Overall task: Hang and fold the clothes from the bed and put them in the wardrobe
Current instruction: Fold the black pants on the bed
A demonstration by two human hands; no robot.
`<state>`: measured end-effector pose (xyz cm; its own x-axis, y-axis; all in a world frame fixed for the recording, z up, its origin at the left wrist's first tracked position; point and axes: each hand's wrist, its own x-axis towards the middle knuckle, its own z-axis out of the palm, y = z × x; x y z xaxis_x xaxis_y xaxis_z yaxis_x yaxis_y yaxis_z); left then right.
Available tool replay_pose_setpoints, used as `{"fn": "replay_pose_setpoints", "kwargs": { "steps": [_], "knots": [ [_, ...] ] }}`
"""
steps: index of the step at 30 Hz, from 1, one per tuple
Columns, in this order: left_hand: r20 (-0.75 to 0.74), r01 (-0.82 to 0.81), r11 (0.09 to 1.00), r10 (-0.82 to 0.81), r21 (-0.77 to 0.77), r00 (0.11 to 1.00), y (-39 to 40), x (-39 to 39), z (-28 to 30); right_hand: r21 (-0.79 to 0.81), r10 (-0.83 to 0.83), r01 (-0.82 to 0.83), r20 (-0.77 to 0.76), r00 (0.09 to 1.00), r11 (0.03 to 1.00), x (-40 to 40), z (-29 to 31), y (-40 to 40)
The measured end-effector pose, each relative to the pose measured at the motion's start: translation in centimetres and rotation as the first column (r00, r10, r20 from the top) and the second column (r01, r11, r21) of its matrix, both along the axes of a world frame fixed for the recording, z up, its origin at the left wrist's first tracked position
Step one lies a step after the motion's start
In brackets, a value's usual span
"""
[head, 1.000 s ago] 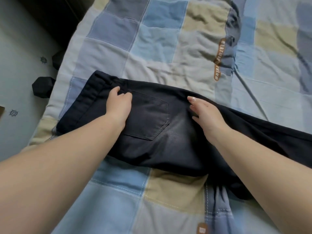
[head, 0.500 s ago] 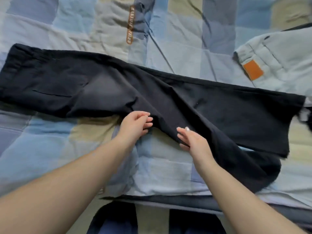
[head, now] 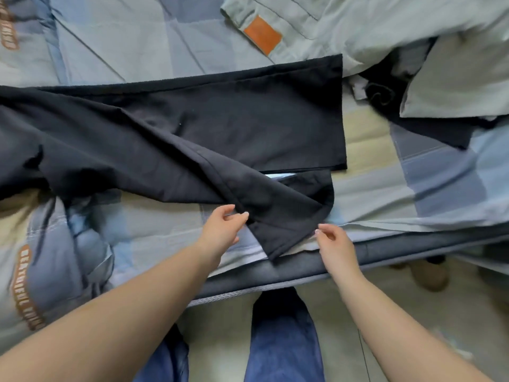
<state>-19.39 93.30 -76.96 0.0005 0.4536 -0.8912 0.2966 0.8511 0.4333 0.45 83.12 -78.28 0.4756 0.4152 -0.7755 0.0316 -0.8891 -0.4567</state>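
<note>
The black trousers (head: 220, 128) lie spread across the bed (head: 137, 37), one leg flat, the nearer leg twisted toward the edge, likely for straightening. The left hand (head: 223, 230) touches its hem with loosely curled fingers; the right hand (head: 333, 244) hovers just beside, fingers relaxed, pinching nothing. Pale green trousers (head: 358, 26) wait beyond; tiled floor (head: 413, 312) below

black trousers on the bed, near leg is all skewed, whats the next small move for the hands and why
Probably grip the near leg's hem and draw it up and right onto the far leg. On the black trousers, the far leg lies flat and straight while the near one slants to the bed edge, its end crumpled. The left hand and right hand are already at either side of that hem, so squaring the legs looks like the step before folding.
</note>
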Motion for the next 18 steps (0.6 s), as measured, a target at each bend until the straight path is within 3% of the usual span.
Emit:
{"fn": "replay_pose_setpoints", "kwargs": {
  "steps": [4, 6, 10, 13, 15, 18],
  "knots": [
    [-0.041, -0.016, 1.000, 0.015, -0.023, 0.999, 0.0, 1.8, -1.6, -0.038, -0.318, 0.317, -0.195, 0.928, 0.948, 0.2, -1.5, -0.1],
    [-0.022, -0.015, 0.998, 0.014, -0.060, 1.000, 0.1, 2.1, -2.2, 0.035, -0.331, 0.338, -0.134, 0.934, 0.940, 0.4, -2.1, 0.4],
    [-0.108, 0.079, 0.993, -0.088, -0.084, 0.990, 0.2, 1.6, -2.7, 0.128, -0.214, 0.200, 0.107, 0.971, 0.971, 1.8, -2.3, 2.8],
    [-0.105, 0.042, 0.983, -0.062, -0.176, 0.993, 0.0, 0.8, -2.9, 0.159, -0.020, -0.016, 0.222, 0.975, 0.987, 3.4, -2.6, 5.2],
    [-0.022, 0.009, 0.973, -0.014, -0.231, 1.000, -0.1, 0.7, -3.1, 0.156, 0.085, -0.119, 0.204, 0.975, 0.981, 4.3, -2.9, 6.9],
    [0.053, 0.003, 0.962, 0.012, -0.274, 0.999, -0.3, 1.2, -3.5, 0.139, 0.055, -0.069, 0.101, 0.993, 0.988, 5.3, -3.4, 9.0]
  ]
}}
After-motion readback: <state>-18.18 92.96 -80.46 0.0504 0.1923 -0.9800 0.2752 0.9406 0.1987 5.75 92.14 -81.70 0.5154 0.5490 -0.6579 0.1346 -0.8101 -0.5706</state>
